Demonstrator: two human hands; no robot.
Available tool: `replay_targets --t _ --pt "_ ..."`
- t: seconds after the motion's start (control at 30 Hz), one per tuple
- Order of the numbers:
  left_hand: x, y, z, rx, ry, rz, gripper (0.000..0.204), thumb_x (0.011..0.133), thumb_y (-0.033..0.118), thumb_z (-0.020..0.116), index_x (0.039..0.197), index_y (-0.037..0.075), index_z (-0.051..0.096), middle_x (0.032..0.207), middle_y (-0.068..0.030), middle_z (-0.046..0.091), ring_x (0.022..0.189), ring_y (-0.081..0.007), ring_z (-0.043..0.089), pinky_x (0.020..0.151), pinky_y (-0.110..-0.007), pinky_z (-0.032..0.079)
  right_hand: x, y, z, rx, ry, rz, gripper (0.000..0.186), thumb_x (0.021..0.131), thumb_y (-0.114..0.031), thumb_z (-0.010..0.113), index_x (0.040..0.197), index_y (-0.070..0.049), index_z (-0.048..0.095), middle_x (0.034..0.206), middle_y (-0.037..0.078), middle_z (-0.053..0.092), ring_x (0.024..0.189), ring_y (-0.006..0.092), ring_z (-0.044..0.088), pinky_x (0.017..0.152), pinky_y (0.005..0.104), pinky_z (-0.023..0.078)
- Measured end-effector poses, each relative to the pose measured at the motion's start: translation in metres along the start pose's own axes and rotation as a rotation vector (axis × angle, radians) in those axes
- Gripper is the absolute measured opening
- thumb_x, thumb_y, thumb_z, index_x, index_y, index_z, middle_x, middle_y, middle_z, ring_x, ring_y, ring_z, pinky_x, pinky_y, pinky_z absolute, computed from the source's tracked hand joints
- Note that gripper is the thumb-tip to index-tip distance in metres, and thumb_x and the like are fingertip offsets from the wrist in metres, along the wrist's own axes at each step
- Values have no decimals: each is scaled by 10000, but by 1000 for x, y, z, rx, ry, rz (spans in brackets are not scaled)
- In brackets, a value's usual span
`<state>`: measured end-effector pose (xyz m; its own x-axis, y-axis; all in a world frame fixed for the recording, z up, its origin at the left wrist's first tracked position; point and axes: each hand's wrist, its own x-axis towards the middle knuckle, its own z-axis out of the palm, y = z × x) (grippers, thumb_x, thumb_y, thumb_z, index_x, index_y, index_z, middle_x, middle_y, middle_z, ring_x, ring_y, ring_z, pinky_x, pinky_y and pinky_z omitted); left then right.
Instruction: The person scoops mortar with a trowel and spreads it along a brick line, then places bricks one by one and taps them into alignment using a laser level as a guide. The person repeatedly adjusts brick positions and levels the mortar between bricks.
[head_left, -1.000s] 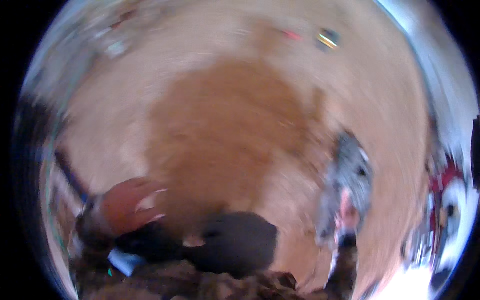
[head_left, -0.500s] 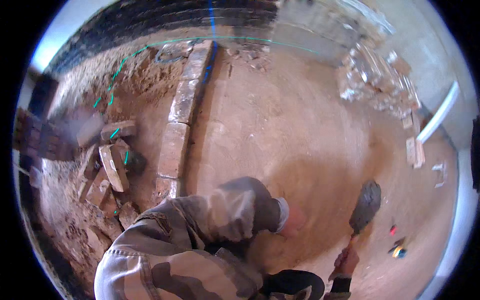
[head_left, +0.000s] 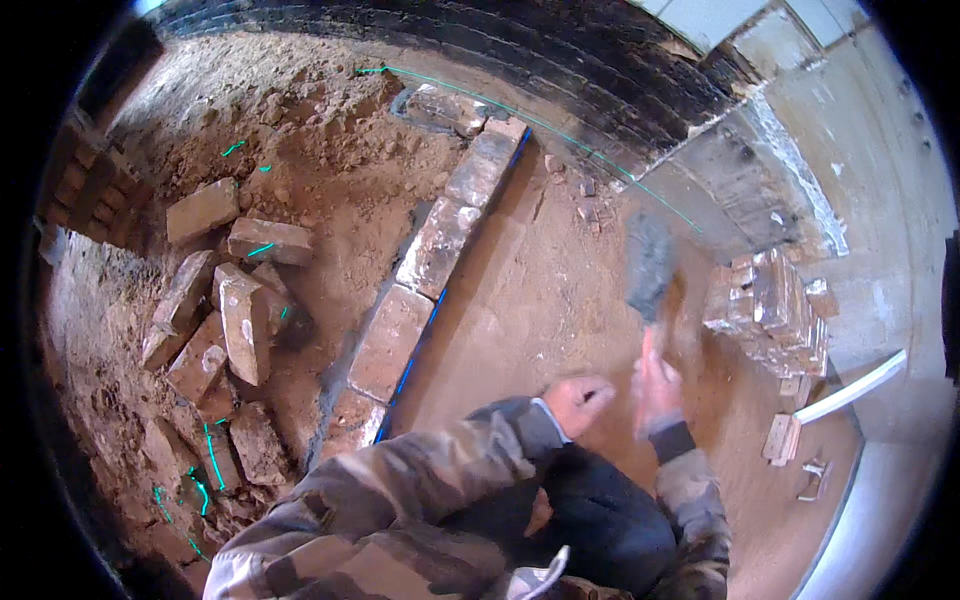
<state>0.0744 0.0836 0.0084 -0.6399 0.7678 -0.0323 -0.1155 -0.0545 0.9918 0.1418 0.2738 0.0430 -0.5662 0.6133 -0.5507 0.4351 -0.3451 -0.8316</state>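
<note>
You've got a brown floor with a brick row on it, loose bricks heaped on soil left, brick stack right.

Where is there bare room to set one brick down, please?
A wide free patch is the floor between the brick row and the trowel in the right hand. A narrower earth strip lies between the row and the loose bricks. It is crowded among those bricks and at the brick stack on the right.
</note>
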Motion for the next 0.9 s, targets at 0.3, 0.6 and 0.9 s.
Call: replay_targets --t 0.3,0.6,0.9 --pt "-55 17 -184 120 596 -194 254 946 192 583 1073 0 689 899 -136 702 852 -198 671 790 -334 528 161 53 167 -135 -183 75 348 969 -396 606 802 -95 560 644 -24 504 479 85 455 422 249 374" --pt "-152 49 -242 171 1091 -264 224 969 121 563 1035 -72 656 883 -75 683 792 -130 635 728 -258 507 250 67 249 -11 -263 62 352 944 -427 635 825 -108 547 654 -44 460 475 74 440 416 250 366" --pt "-193 49 -237 254 1185 -337 228 988 138 555 1096 -50 626 894 -86 678 780 -125 623 723 -257 508 303 35 244 -38 -349 48 324 956 -365 636 806 -87 563 654 -11 522 481 90 465 412 246 382"
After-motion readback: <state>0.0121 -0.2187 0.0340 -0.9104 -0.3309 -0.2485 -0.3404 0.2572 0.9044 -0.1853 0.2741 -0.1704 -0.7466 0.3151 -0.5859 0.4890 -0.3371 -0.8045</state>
